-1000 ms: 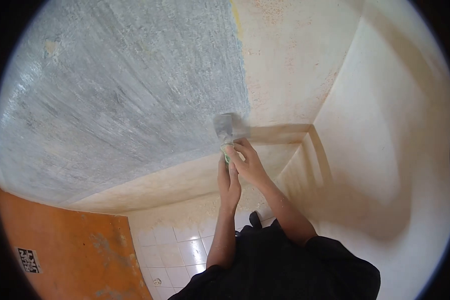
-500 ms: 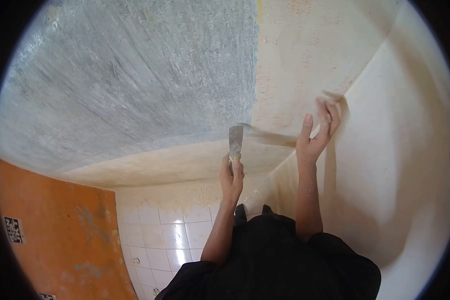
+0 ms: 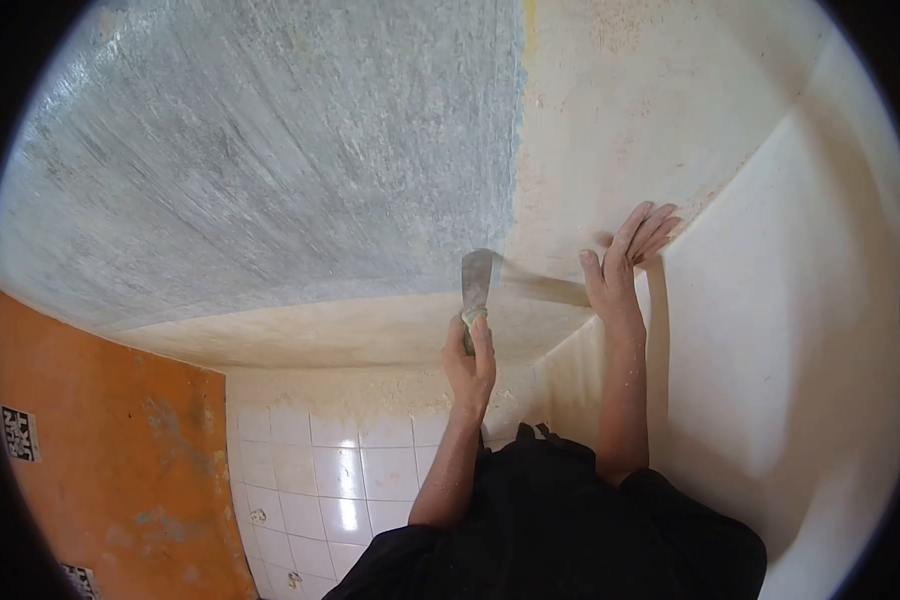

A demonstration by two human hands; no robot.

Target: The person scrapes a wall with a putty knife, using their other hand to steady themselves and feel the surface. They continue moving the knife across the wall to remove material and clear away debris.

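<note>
In my left hand is a putty knife, gripped by its handle with the thumb along it and the blade pointing up. Its blade tip overlaps the lower edge of the grey-blue patch on the wall. My right hand is open, fingers stretched toward the cream wall close to the corner. Pale dust coats its fingers and forearm.
A white side wall meets the cream wall at a corner on the right. Down at the left stands an orange surface with stickers. White floor tiles lie below, with crumbs and dust along the wall's foot.
My right hand has moved slightly down, its fingers straightening and spreading toward the wall. The putty knife stays in my left hand, nearly in the same place. The view has shifted a little.
</note>
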